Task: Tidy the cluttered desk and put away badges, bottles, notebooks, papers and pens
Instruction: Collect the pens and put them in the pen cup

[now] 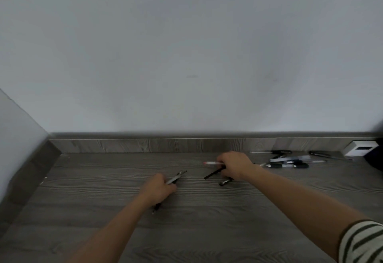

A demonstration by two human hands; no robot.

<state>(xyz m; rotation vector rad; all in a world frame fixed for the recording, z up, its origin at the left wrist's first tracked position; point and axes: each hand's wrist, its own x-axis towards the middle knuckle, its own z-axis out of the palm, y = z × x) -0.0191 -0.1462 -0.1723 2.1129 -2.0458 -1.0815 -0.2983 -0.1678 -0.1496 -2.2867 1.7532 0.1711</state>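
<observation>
– Pens: which hand has which?

– The left hand [159, 188] is curled round a silver pen [176, 177], which points up and to the right out of the fist. A dark tip [156, 207] sticks out under the wrist; I cannot tell whether it belongs to that pen. The right hand [234, 166] grips a red-tipped pen [211, 162] and a black pen [214, 173], both pointing left. A short dark pen [226, 182] lies at the heel of that hand; whether it is held is unclear.

– And around them?

– Both hands are low over the grey wood-grain tabletop [93, 211], near its middle, with a gap of bare board between them. To the right, close to the back edge, loose pens [290, 162] lie in a rough heap, apart from the right hand.

– What bounds the tabletop?

– A low wood-grain upstand [145, 145] runs along the back under the pale wall [186, 55], and a side panel [27, 179] closes the left. A white box [360, 148] sits in the far right corner beside a dark object [376, 159] cut off by the frame. The broad stretch to the left of the left hand and in front of both forearms is bare board. A striped sleeve [364, 244] shows at the lower right.
</observation>
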